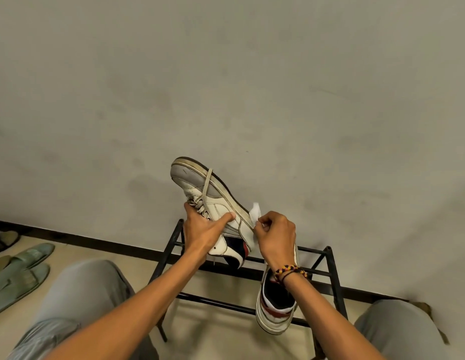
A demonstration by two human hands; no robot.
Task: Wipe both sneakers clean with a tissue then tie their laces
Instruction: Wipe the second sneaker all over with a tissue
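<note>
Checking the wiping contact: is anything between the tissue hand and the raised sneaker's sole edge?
Nothing visible. The right hand presses the tissue straight against the sole edge of the sneaker held by the left hand.

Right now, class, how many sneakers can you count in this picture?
2. One sneaker is held up by the left hand while the right hand presses a tissue to its sole edge; the other sneaker rests on the black rack below.

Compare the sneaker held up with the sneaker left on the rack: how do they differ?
The raised white leather sneaker is held by the left hand, toe up; the second white sneaker rests on the black metal rack. The right hand presses white tissue against the raised one only. Both share white-navy-red styling.
</note>
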